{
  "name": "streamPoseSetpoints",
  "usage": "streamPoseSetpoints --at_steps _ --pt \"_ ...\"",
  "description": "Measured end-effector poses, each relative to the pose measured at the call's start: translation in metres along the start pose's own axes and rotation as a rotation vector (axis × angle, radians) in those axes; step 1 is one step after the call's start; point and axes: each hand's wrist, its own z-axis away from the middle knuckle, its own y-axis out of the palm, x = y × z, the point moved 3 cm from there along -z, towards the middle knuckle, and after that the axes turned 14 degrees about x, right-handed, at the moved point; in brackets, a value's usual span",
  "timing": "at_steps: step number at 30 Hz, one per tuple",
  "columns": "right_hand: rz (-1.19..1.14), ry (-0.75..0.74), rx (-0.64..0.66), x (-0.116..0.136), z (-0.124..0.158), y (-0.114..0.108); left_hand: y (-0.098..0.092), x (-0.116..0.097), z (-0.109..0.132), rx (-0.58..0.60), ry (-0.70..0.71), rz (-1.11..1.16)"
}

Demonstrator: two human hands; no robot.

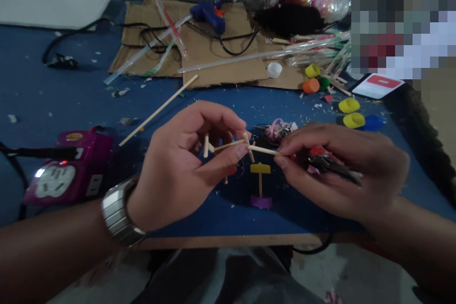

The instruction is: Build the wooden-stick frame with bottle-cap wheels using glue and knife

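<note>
My left hand (181, 166), with a metal watch at the wrist, pinches a small frame of wooden sticks (228, 145) between thumb and fingers. A thin wooden stick (265, 150) runs from that frame into the fingertips of my right hand (338, 171). Tucked in the right palm is a red and dark pointed object (333, 164) whose kind I cannot make out. Just below the frame, on the blue table, are a yellow cap (260, 168) and a purple cap (261, 201) joined by a short stick. My left fingers partly hide the frame.
Cardboard (221, 57) at the back bears a blue glue gun (210, 15) and glue sticks (228, 62). A purple power adapter (69, 166) stands at left, near a loose wooden stick (158, 110). Bottle caps (349, 105) and a phone (377, 86) lie at right.
</note>
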Motion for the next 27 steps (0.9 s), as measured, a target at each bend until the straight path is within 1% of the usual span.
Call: streamPoseSetpoints --at_steps 3,9,12,17,20,27 --pt "0.009 0.034 0.000 0.0014 -0.0005 0.0007 0.0014 0.0015 0.0010 0.035 0.014 0.041" --pt "0.022 0.040 -0.001 0.0021 -0.0006 0.0009 0.0008 0.0051 0.0021 0.072 0.005 0.027" --pt "0.033 0.046 -0.008 0.0018 -0.0008 0.0007 0.0008 0.0054 0.0024 0.085 0.017 0.056" --pt "0.031 0.055 0.001 0.0018 -0.0007 0.0011 0.0017 0.0054 0.0022 0.094 0.020 0.080" --pt "0.031 0.047 0.008 0.0029 -0.0004 0.0009 0.0022 0.0036 0.0015 0.098 0.050 0.083" --pt "0.045 0.043 0.012 0.0053 -0.0020 0.0011 0.0023 0.0013 0.0002 0.057 0.035 0.038"
